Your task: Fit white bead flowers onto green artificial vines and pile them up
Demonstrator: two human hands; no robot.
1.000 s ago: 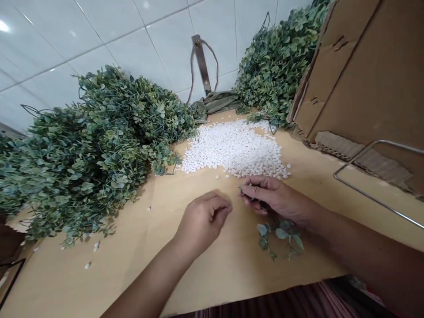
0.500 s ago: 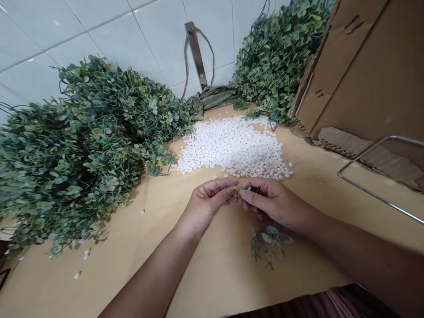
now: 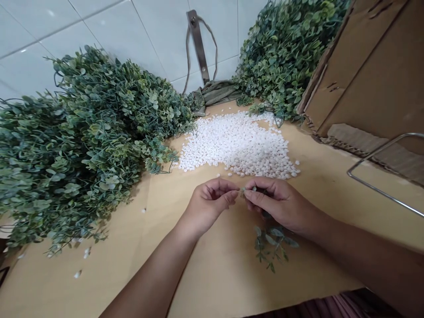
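A green artificial leaf sprig (image 3: 273, 240) is in my right hand (image 3: 278, 203), its leafy end hanging below the palm and its tip showing past the thumb. My right thumb and fingers are closed on it. My left hand (image 3: 212, 203) has thumb and forefinger brought together right beside that tip. Whatever lies between the left fingertips is too small to make out. Just beyond both hands spreads a heap of small white plastic pieces (image 3: 232, 141) on the tan table surface (image 3: 165, 216).
A large pile of artificial greenery (image 3: 99, 128) fills the left side, and another pile of greenery (image 3: 281, 57) stands at the back right. A cardboard box (image 3: 371, 75) and a bent metal wire frame (image 3: 380, 192) are at right. A dark green cloth (image 3: 220, 92) lies against the tiled wall.
The left fingertips have drawn slightly apart from the right ones at the sprig's tip. The right hand still holds the sprig. The view has shifted a little.
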